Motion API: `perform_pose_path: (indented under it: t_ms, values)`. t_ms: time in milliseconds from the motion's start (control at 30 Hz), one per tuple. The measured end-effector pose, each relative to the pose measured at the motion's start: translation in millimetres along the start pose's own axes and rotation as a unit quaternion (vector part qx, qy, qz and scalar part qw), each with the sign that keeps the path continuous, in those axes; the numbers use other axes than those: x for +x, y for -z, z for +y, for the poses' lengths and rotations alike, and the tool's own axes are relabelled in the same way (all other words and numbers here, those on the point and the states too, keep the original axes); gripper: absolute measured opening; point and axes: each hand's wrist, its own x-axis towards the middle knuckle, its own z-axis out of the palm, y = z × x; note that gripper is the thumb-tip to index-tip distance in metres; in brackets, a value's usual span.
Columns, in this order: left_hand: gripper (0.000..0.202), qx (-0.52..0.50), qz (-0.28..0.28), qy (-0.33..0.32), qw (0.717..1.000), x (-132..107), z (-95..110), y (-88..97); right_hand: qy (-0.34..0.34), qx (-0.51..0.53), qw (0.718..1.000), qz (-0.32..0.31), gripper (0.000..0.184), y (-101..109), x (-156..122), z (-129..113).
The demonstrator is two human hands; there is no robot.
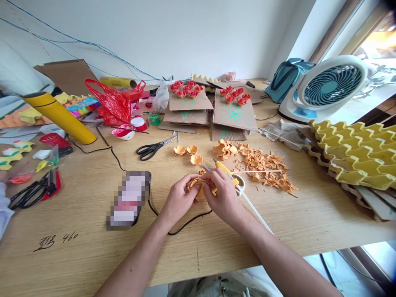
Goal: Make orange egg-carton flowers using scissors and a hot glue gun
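Both my hands meet over the middle of the wooden table (pixel 93 206). My left hand (pixel 179 200) and my right hand (pixel 221 196) are closed together on an orange paper flower (pixel 198 185), pinching its petals from both sides. A yellow glue gun (pixel 227 172) lies just behind my right hand, its white cord running toward me. Three finished orange flower cups (pixel 187 152) sit a little farther back. A heap of orange cuttings (pixel 262 167) lies to the right of them.
Black scissors (pixel 153 149) lie behind my left hand. A black cable (pixel 173 225) crosses the table near a blurred object. Cardboard sheets with red flowers (pixel 185 90) stand at the back. A yellow egg tray (pixel 355 152) and a fan (pixel 331 86) fill the right side.
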Motion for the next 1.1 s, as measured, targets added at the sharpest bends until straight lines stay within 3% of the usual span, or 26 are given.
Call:
perform_pose_path:
  t_ms: [367,500,667,833,933,1100]
  values:
    - [0.033,-0.028,-0.002,0.013,1.0,2,-2,1.2,-0.015,0.015,1.0,-0.004,0.01,0,1,2]
    - [0.027,0.016,0.019,0.0,1.0,4,-6,3.1,0.002,0.024,0.999,-0.029,0.011,-3,-2,0]
    - [0.018,0.069,0.069,-0.018,0.995,11,-10,19.2,0.012,0.01,0.998,-0.058,0.027,-6,-9,-9]
    - [0.018,0.151,0.124,-0.031,0.98,21,-20,35.4,0.069,-0.026,0.989,-0.131,0.018,-13,-21,-22]
    - [0.018,0.196,0.124,-0.046,0.972,24,-27,38.6,0.102,-0.055,0.98,-0.161,0.01,-19,-29,-26]
    - [0.019,0.284,0.093,-0.054,0.953,24,-31,36.8,0.133,-0.065,0.977,-0.156,0.005,-24,-34,-26]
